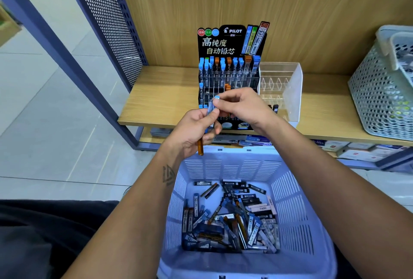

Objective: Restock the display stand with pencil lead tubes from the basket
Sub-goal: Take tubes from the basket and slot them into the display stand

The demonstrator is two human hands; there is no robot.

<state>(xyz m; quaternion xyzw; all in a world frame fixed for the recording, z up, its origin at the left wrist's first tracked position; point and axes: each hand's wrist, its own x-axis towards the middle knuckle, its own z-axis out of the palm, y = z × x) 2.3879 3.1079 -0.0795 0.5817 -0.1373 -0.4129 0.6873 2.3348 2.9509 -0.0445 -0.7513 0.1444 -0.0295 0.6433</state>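
A black Pilot display stand (231,41) sits on the wooden shelf, its top row filled with blue and orange lead tubes. My left hand (194,130) grips a few tubes, with an orange tube (200,148) sticking out below the palm. My right hand (243,105) pinches the top of a blue-capped tube (212,105) that is held upright in front of the stand's lower rows. Below my arms, the white-blue basket (288,200) holds several loose lead tubes (232,218).
A clear acrylic organiser (288,86) stands right of the stand. A grey perforated basket (380,91) sits at the shelf's right end. Boxes (357,149) lie on the lower shelf. A perforated metal panel (107,17) borders the left side.
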